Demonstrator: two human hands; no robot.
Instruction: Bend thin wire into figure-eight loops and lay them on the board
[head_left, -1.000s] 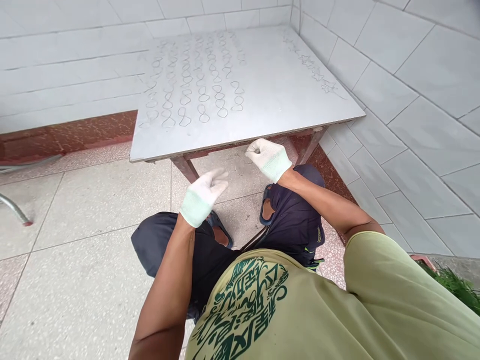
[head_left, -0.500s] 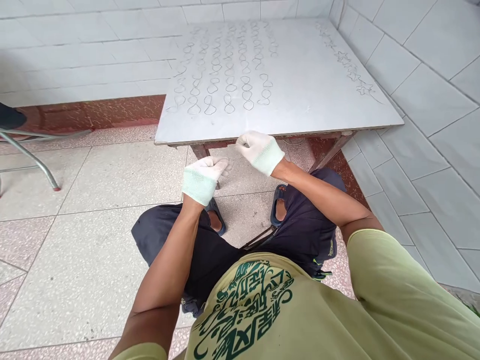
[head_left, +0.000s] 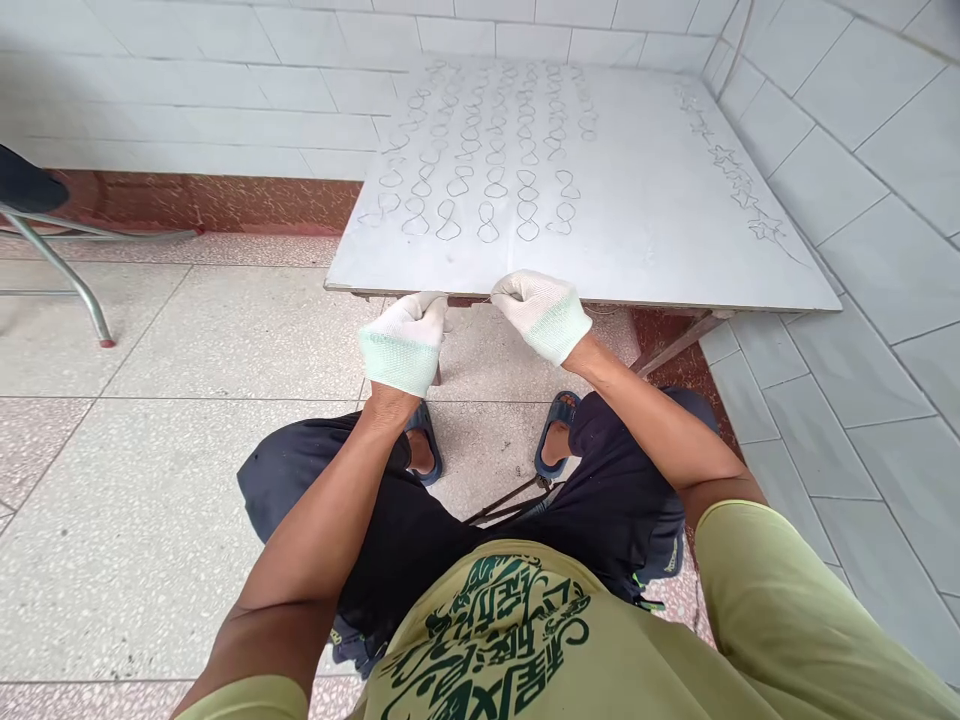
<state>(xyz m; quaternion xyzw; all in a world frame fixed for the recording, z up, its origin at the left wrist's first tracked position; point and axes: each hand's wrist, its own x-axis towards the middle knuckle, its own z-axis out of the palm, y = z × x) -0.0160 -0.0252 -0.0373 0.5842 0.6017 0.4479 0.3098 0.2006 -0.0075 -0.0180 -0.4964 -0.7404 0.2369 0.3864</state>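
My left hand (head_left: 409,335), in a white knitted glove with a pale green cuff, is closed in a pinch just below the table's front edge. Opposite it, my right hand (head_left: 541,312), gloved alike, pinches with its fingertips turned left at that edge. A thin wire seems to run between the fingers, too faint to follow along its length. On the white tabletop (head_left: 637,250) lie rows of thin wire figure-eight shapes (head_left: 488,222). A string of wire star shapes (head_left: 766,228) with a loose tail lies along the right side.
White tiled walls (head_left: 862,290) border the table behind and to the right. Metal chair legs (head_left: 64,270) stand at the left, with part of a dark-clothed person above them. My sandalled feet (head_left: 424,445) rest on the speckled floor under the front edge.
The view has shifted, so the table appears farther right and slightly lower. My left hand has risen nearer the table edge; both hands stay pinched, with a slightly wider gap between them.
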